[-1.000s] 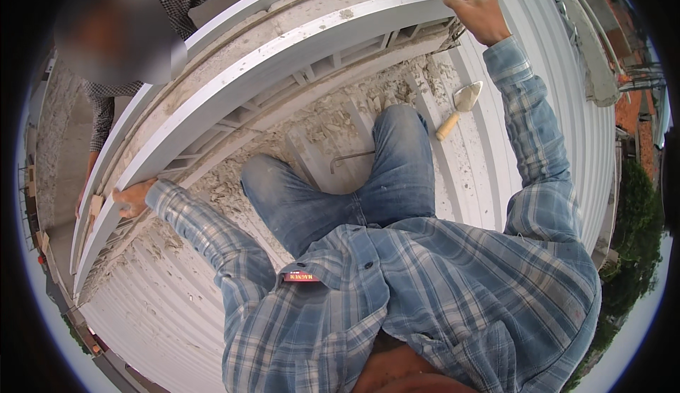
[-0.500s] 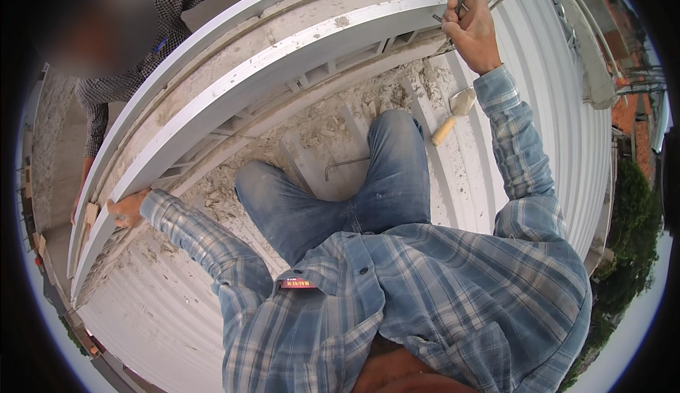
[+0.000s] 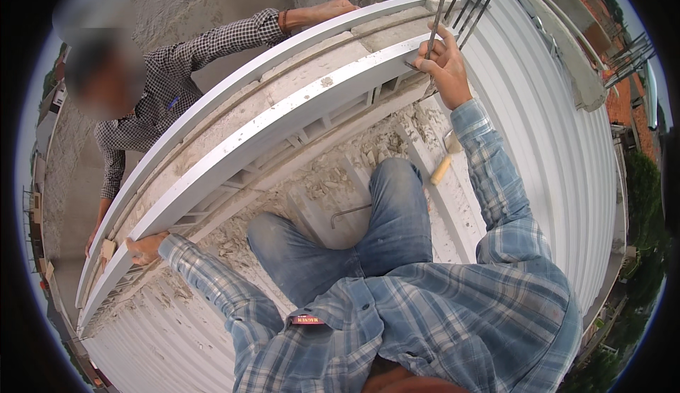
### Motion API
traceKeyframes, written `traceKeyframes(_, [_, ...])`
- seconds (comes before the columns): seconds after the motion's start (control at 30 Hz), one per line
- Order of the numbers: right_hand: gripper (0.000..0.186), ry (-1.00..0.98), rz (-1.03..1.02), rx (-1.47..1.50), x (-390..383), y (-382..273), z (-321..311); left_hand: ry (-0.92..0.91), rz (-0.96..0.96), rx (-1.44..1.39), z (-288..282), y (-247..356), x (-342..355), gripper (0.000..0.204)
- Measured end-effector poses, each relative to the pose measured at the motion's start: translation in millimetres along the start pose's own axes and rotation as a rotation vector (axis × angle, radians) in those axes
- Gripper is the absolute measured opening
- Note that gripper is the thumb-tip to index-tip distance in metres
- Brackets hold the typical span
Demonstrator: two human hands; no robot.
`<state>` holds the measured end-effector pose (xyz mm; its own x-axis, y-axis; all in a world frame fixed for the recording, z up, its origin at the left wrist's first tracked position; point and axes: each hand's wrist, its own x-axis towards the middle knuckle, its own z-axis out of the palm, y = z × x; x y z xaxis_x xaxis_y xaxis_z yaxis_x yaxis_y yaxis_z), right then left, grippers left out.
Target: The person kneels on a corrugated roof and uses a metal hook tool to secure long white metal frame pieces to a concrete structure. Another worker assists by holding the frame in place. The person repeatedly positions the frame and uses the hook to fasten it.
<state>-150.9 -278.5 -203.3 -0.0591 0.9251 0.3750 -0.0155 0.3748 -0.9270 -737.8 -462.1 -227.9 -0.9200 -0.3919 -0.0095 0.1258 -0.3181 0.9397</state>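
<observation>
My left hand grips the near white board at its lower-left end, fingers curled over its edge. At the board's upper-right end, my right hand has its fingers round an upright dark steel rod, beside more rods. The boards run along either side of a rough concrete strip. A trowel with a wooden handle lies near my right forearm, its blade partly hidden. A bent metal bar lies by my knees on debris-strewn ribbed white sheeting.
A co-worker in a checked shirt leans across from the upper left, one hand near the far board's top end, the other near its lower end. Ribbed sheeting stretches to the right, with rooftops and trees beyond its edge.
The whole view has shifted downward, bringing more of the co-worker's arm and hand into sight. The co-worker's head has moved. My hands stay at the board's two ends.
</observation>
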Motion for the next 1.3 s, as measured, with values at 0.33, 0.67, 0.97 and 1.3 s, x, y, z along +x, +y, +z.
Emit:
traceKeyframes(0.33, [0.056, 0.322, 0.199, 0.239, 10, 20, -9, -0.074, -0.095, -0.019, -4, -10, 18, 0.095])
traceKeyframes(0.67, [0.047, 0.543, 0.471, 0.222, -55, 65, -7, -0.115, -0.130, -0.038, -10, -3, 6, 0.107])
traceKeyframes(0.97, [0.092, 0.653, 0.526, 0.185, 33, 58, -46, -0.147, -0.127, -0.011, -7, -20, 42, 0.111])
traceKeyframes(1.3, [0.084, 0.767, 0.491, 0.311, 57, 80, -26, -0.189, -0.145, 0.107, -13, -8, 37, 0.112])
